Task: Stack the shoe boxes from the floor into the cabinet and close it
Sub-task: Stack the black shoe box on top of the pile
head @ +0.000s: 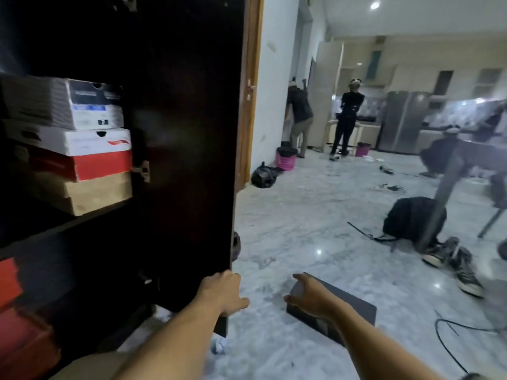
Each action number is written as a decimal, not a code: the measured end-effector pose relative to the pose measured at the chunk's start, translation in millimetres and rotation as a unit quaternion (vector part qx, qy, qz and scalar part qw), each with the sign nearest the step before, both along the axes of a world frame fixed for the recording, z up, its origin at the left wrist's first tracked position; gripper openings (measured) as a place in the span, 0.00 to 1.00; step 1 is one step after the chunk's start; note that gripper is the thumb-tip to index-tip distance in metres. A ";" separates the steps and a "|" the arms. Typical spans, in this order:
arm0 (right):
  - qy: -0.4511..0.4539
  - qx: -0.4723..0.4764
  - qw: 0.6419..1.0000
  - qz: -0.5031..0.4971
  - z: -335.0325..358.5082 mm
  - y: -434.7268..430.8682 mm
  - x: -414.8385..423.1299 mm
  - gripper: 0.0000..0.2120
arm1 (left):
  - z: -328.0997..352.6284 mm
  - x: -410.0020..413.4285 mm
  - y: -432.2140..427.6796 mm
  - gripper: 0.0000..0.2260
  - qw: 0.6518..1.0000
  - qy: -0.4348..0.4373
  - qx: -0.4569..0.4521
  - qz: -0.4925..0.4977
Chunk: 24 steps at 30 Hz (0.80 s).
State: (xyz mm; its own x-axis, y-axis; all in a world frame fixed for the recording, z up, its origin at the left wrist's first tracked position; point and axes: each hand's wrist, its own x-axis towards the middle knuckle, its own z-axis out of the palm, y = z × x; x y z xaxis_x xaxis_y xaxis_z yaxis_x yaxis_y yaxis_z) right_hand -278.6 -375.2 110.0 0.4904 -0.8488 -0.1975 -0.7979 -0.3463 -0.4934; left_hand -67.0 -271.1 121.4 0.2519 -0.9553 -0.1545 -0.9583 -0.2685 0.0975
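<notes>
A dark cabinet door [189,149] stands open in front of me. My left hand [222,290] grips its lower outer edge. Inside, on a shelf at the left, several shoe boxes are stacked: a grey and white one [96,106] on top, a white one [93,142], a red one [101,165] and a tan one [98,194] at the bottom. Red boxes [11,286] sit on the lower level. A dark shoe box [348,305] lies on the marble floor, and my right hand [310,296] rests on its near left corner, fingers spread.
A black backpack [408,218] and a pair of sneakers [452,261] lie by a table leg [441,204] at the right. A black cable [450,341] runs over the floor. Three people are in the far kitchen. A black bag [263,175] and a pink bin [286,160] stand by the wall.
</notes>
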 end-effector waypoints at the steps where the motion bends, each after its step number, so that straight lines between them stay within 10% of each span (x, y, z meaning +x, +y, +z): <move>1: 0.003 -0.001 1.000 -0.016 -8.4 -5.7 -15.1 0.40 | -9.1 -10.0 -12.1 0.28 1.000 0.001 0.010 -0.016; 15: -0.088 0.073 0.969 -0.218 -227.9 -122.5 -168.8 0.38 | -153.2 -77.2 -207.7 0.30 0.989 0.055 0.082 -0.113; 24: -0.236 0.053 0.914 -0.326 -263.2 -176.2 -177.7 0.28 | -267.6 -85.1 -315.1 0.52 0.987 0.147 0.044 -0.049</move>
